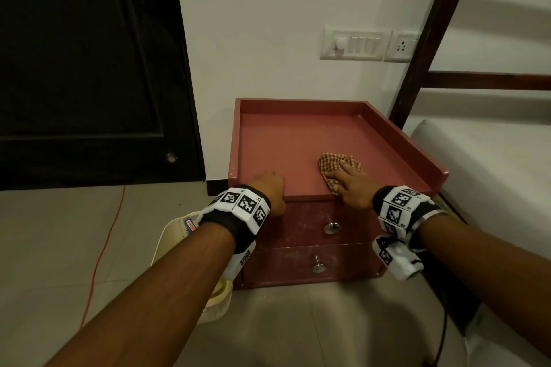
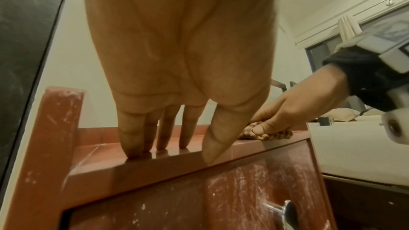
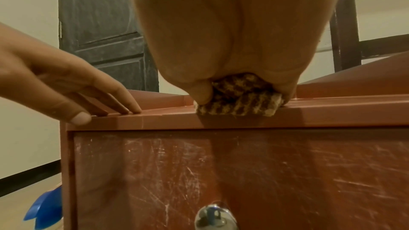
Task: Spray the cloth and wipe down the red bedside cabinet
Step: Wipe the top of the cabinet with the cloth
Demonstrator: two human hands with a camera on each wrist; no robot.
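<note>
Fingers [image 2: 162,134] of the left hand [image 1: 269,189] lie straight and close together, tips resting on the front lip of the red cabinet [image 1: 286,143], steadying it. Across from them the right hand [image 1: 351,185] presses flat on the checked cloth [image 1: 334,162], thumb tucked against its folded edge, near the front right of the top. Unwiped surface stretches away toward the wall and leftward. That top is smooth, rimmed on three sides; both drawer fronts below look scuffed, with shiny metal knobs [image 1: 331,228].
</note>
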